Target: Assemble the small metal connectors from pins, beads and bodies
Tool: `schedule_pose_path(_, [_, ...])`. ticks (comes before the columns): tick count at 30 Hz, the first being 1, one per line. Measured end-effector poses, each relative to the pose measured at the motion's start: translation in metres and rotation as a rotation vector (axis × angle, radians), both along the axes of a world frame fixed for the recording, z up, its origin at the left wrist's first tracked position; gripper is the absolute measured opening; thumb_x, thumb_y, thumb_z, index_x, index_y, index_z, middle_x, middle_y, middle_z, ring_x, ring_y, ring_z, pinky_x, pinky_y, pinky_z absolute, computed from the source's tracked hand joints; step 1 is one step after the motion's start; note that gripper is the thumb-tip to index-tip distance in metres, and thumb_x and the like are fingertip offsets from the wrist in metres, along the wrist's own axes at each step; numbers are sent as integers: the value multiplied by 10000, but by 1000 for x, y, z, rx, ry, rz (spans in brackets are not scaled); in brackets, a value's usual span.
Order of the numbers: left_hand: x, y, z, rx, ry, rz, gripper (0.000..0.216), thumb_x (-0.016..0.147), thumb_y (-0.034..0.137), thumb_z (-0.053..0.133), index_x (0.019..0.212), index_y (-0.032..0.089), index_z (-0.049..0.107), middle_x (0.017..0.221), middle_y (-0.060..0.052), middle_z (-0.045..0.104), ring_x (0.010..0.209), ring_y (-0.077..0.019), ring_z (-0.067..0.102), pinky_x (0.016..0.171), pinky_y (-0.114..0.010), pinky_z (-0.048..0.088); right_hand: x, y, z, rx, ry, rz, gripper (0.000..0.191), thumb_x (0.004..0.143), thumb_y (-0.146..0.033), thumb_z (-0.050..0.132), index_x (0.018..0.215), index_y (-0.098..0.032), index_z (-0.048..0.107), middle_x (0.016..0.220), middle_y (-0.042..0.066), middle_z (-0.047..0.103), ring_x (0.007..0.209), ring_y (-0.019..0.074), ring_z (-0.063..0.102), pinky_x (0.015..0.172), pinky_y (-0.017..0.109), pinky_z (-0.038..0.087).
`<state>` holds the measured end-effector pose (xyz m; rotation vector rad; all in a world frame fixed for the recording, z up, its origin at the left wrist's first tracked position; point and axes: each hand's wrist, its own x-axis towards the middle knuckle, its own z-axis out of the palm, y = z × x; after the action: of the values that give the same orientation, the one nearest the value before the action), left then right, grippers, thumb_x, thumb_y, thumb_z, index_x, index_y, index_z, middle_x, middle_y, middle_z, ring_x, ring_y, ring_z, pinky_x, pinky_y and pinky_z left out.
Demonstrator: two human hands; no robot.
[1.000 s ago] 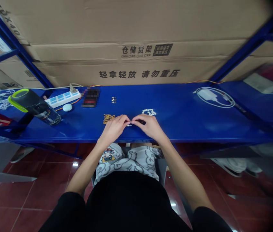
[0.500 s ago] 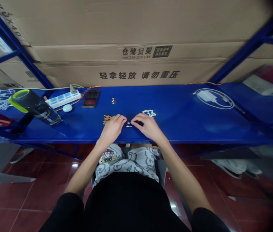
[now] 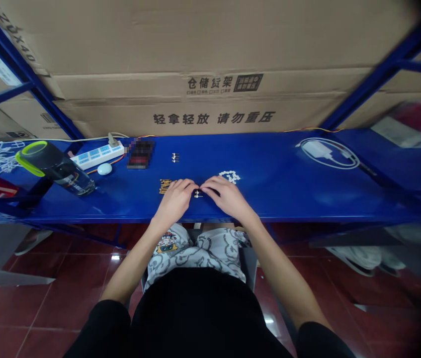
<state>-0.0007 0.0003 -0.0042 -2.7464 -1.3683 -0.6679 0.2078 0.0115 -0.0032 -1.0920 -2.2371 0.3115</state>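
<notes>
My left hand (image 3: 175,199) and my right hand (image 3: 224,195) rest on the front of the blue shelf (image 3: 277,194), fingertips meeting in a pinch. Between them lies a tiny metal part (image 3: 197,194); which hand grips it is too small to tell. A small heap of gold-coloured pieces (image 3: 164,185) sits just beyond my left hand. A cluster of small white pieces (image 3: 230,175) lies just beyond my right hand. Farther back stand a few small metal parts (image 3: 175,157).
A dark bottle with a green lid (image 3: 51,166) lies at the left, near a white power strip (image 3: 97,153), a small white puck (image 3: 104,168) and a dark device (image 3: 140,151). A white charger with coiled cable (image 3: 324,150) sits at the right. Cardboard boxes (image 3: 210,74) fill the back.
My hands drew slightly apart half a second ago, showing tiny parts on the shelf. Now the fingertips have closed together again over the small metal part.
</notes>
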Motion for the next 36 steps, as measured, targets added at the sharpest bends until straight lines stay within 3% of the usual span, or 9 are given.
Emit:
schedule_pose_path(5, [0,2,-2,7,-9,-1,332,994,67,432,1192,205,659,1179,-66,679,1060,-242,611,947,-413,484,-1,0,-8,55,-135,-66,379,1026,-185,405,1268,-216,696,1379,105,652,1279,302,593,1081,531,470])
schedule_pose_path(8, [0,3,-5,18,-54,-31,346,983,49,444,1189,199,678,1233,-63,681,1109,-233,621,1001,-418,499,-1,1,-12,44,-183,-58,417,1022,-161,391,1354,-158,643,1473,132,578,1388,309,517,1138,537,444])
schedule_pose_path(12, [0,2,-5,67,-98,-11,351,969,37,467,1200,176,691,1401,-77,621,1312,-250,552,1111,-448,466,-1,2,-13,25,-180,-51,440,1028,-162,373,1399,-163,610,1487,125,561,1420,292,487,1181,536,421])
schedule_pose_path(16, [0,1,-4,72,-18,45,431,952,0,441,1295,156,650,1501,-103,544,1457,-269,428,1220,-543,333,-1,1,-14,-6,-194,-28,472,1019,-139,370,1449,-171,562,1535,117,502,1457,288,427,1217,534,377])
schedule_pose_path(27, [2,2,-6,-33,10,91,429,972,46,434,1337,144,636,1424,-86,622,1419,-253,488,1257,-528,258,-2,-1,-10,-13,-228,-57,475,1023,-158,338,1440,-148,565,1530,120,517,1459,270,433,1210,521,383])
schedule_pose_path(36, [1,4,-8,-36,-15,91,426,967,57,436,1319,159,653,1416,-83,628,1383,-262,520,1214,-507,338,-2,-1,-9,-4,-246,-60,470,1026,-169,333,1425,-126,575,1521,127,527,1453,269,442,1211,497,383])
